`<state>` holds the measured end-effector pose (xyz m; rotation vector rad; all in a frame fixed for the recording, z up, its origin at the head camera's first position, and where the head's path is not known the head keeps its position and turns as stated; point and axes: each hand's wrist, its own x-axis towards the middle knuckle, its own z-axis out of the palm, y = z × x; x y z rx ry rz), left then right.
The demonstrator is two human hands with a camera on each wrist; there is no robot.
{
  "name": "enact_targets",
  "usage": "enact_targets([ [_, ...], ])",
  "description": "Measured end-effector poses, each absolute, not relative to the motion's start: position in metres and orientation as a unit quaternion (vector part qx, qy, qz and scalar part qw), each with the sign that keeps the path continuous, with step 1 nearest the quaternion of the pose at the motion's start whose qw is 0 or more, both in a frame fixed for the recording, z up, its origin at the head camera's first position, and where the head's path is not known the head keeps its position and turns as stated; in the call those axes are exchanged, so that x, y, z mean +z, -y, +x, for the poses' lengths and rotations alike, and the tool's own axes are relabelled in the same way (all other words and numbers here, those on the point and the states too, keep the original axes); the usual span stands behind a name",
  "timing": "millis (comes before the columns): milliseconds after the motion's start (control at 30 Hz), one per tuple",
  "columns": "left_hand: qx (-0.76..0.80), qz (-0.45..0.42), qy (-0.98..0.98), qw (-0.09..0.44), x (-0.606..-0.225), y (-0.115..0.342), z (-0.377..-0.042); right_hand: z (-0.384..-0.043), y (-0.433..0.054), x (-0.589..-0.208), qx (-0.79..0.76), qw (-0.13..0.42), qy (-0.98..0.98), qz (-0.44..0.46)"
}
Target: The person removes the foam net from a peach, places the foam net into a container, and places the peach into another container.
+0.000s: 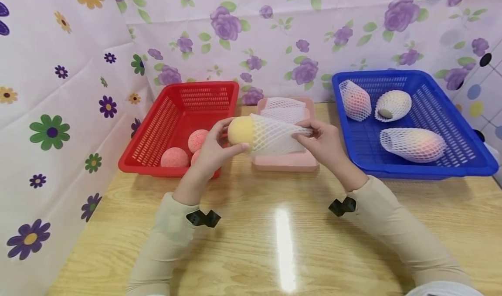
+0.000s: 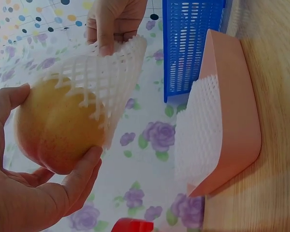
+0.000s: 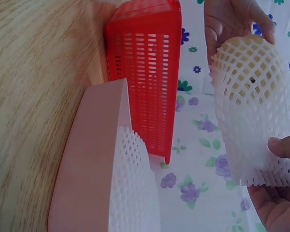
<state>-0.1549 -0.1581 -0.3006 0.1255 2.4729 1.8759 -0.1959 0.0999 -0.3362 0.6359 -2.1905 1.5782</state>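
My left hand (image 1: 216, 145) grips a yellow peach (image 2: 63, 123) with a red blush, its fingers and thumb curled round the sides. A white foam net (image 1: 274, 134) covers part of the peach and stretches off to the right. At the net's far end my right hand (image 1: 323, 141) pinches it between thumb and fingers. In the right wrist view the mesh (image 3: 253, 111) spreads over the peach's end, with the right thumb lying on the net. Both hands hold the peach and net above a pink box (image 1: 286, 163) with more foam nets (image 2: 198, 130) in it.
On the left stands a red basket (image 1: 141, 134) with several pinkish-red round fruits (image 1: 174, 157). A blue basket (image 1: 354, 156) on the right holds 3 fruits in foam nets (image 1: 413, 144). Flowered cloth (image 1: 274, 39) hangs behind the wooden table (image 1: 243, 243).
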Motion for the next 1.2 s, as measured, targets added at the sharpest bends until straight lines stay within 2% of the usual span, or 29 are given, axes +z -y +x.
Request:
enact_targets([
  [267,0.577,-0.003,-0.817,0.015,-0.293,0.175,-0.152,-0.202,-0.100,-0.340,0.547,0.180,0.788,0.216],
  [500,0.590,0.003,-0.807,-0.021,-0.289,0.189,-0.154,-0.210,-0.101,-0.344,0.524,0.183,0.806,0.206],
  [867,0.575,-0.003,-0.815,-0.070,-0.274,0.219,-0.153,-0.220,-0.101,-0.354,0.531,0.105,0.822,0.176],
  [1200,0.561,-0.056,-0.820,-0.100,-0.262,0.250,-0.156,-0.222,-0.100,-0.361,0.515,0.019,0.843,0.154],
])
